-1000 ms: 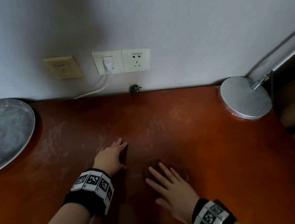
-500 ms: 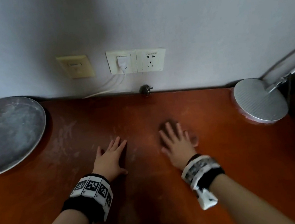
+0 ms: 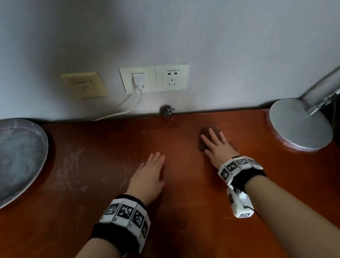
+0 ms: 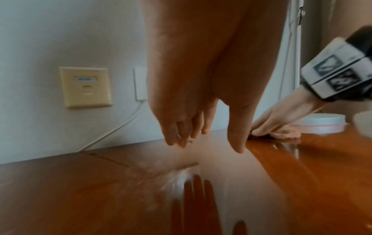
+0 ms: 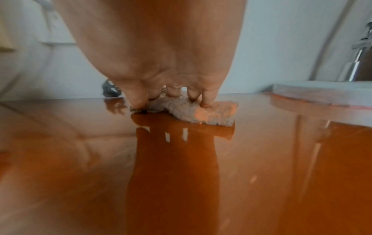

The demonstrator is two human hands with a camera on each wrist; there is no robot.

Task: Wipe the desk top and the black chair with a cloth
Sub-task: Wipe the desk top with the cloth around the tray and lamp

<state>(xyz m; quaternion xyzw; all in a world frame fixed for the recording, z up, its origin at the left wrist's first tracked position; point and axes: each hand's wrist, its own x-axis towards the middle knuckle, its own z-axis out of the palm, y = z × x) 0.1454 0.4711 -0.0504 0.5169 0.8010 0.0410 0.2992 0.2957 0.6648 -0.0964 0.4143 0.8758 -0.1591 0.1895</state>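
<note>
The desk top (image 3: 88,201) is glossy reddish-brown wood with pale dusty smears on its left half. A small brown-grey cloth (image 3: 204,132) (image 5: 209,116) lies flat on it towards the back right. My right hand (image 3: 216,144) presses down on the cloth with straight, spread fingers (image 5: 205,98). My left hand (image 3: 148,173) rests flat on the bare wood to the left of it, fingers straight (image 4: 235,143). The black chair is not in view.
A round metal tray (image 3: 5,162) sits at the desk's left end. A round lamp base (image 3: 300,124) with its arm stands at the right end. On the wall (image 3: 239,36) behind are sockets with a white plug (image 3: 138,79) and cord; a dark plug (image 3: 166,110) lies at the back edge.
My right hand has slid the cloth from near the front middle away and to the right, towards the wall and lamp base. The left hand has stayed in place.
</note>
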